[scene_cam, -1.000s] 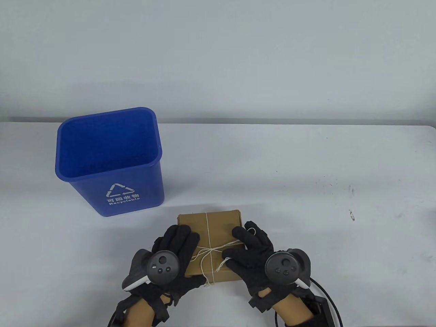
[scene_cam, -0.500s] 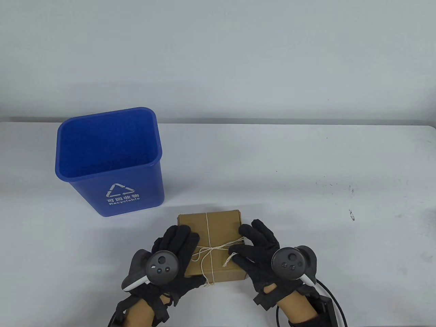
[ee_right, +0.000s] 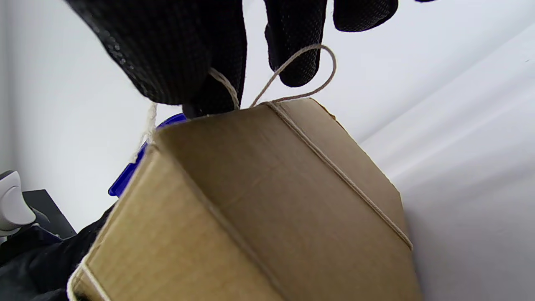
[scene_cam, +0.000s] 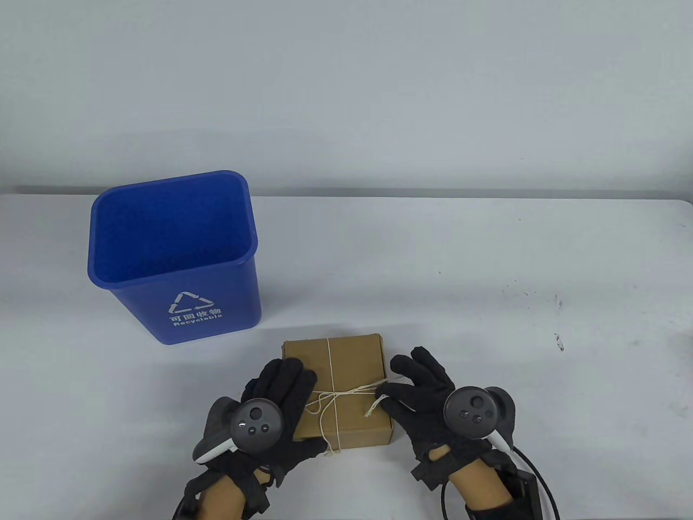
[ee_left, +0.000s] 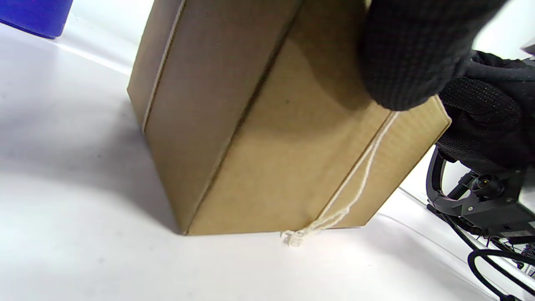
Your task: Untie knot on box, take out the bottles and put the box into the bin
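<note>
Box [scene_cam: 352,374] at table's [scene_cam: 487,260] near edge, bin [scene_cam: 173,254] well apart.

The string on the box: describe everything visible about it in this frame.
The string is thin, off-white twine, wrapped lengthwise and crosswise around the closed cardboard box. Its strands cross on the lid, where a loose bow sits, not yet undone. The right hand pinches one free end at the box's right edge; its frayed tip hangs below. The left hand rests on the box's left side. Another frayed tail lies on the table by the near edge.
</note>
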Demonstrator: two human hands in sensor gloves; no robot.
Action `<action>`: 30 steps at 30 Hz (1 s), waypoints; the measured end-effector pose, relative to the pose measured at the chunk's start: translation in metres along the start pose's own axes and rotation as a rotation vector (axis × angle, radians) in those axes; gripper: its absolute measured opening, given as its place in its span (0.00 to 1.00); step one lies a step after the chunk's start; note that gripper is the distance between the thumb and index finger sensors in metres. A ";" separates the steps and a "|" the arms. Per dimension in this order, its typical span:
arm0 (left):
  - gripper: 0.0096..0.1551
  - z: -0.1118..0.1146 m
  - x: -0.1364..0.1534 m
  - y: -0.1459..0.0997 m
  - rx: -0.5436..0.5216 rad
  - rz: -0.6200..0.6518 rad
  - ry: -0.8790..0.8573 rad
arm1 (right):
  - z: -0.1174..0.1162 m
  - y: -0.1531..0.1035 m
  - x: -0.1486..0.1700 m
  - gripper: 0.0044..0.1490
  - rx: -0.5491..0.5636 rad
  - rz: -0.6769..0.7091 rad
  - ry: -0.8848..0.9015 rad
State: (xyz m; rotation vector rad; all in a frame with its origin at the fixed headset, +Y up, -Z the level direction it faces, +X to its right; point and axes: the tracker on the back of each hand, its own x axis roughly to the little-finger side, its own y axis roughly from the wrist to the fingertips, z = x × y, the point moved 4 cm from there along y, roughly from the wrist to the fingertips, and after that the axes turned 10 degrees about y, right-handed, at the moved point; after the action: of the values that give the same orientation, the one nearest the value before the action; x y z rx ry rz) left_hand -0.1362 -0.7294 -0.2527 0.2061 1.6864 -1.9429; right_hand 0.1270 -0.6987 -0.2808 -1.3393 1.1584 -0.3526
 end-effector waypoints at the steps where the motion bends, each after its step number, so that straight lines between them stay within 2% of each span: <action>1: 0.66 0.000 0.000 0.000 0.000 0.000 0.000 | 0.001 0.000 0.000 0.22 0.001 -0.002 0.001; 21: 0.66 0.001 0.001 -0.001 -0.006 -0.007 -0.022 | 0.016 -0.001 0.007 0.22 -0.006 -0.055 -0.061; 30: 0.66 0.001 0.001 -0.002 -0.009 -0.008 -0.026 | 0.025 0.000 0.027 0.22 -0.011 -0.136 -0.071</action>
State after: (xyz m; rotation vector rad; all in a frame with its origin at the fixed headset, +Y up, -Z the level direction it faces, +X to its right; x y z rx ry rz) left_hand -0.1378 -0.7310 -0.2515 0.1703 1.6811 -1.9354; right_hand 0.1588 -0.7054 -0.2972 -1.4332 1.0142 -0.3937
